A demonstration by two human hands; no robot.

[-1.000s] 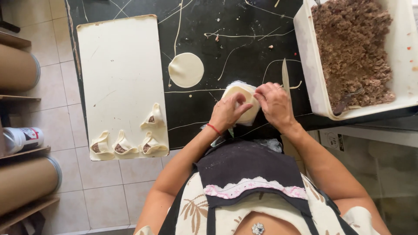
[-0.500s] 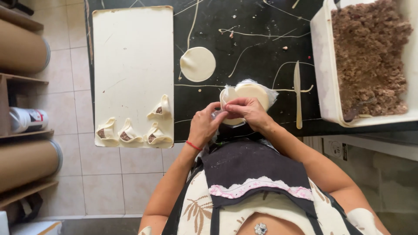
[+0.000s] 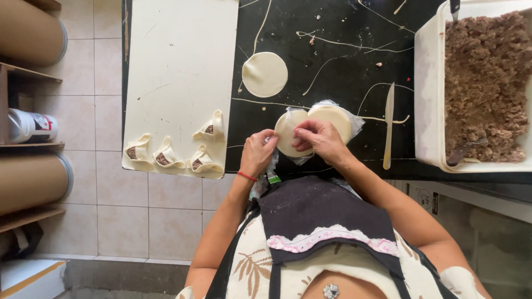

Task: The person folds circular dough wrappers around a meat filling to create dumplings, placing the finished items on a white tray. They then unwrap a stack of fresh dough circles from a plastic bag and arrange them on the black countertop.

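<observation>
At the near edge of the black counter (image 3: 338, 72), my left hand (image 3: 258, 153) and my right hand (image 3: 320, 139) pinch a round pale dough disc (image 3: 288, 128). The disc is lifted partly off a stack of dough discs (image 3: 334, 116) that sits in clear plastic wrap. My left hand also touches the crumpled plastic near the counter edge. A single dough disc (image 3: 265, 74) lies flat on the counter further away.
A white tray (image 3: 177, 61) on the left holds several folded, meat-filled pastries (image 3: 183, 152) at its near edge. A white tub (image 3: 429, 99) of brown minced filling (image 3: 485, 83) stands at the right. A pale knife (image 3: 388, 124) lies between stack and tub. Cardboard rolls sit on shelves at left.
Both hands have shifted left on the stack. A single disc is now peeled up from the stack's left side between my fingers.
</observation>
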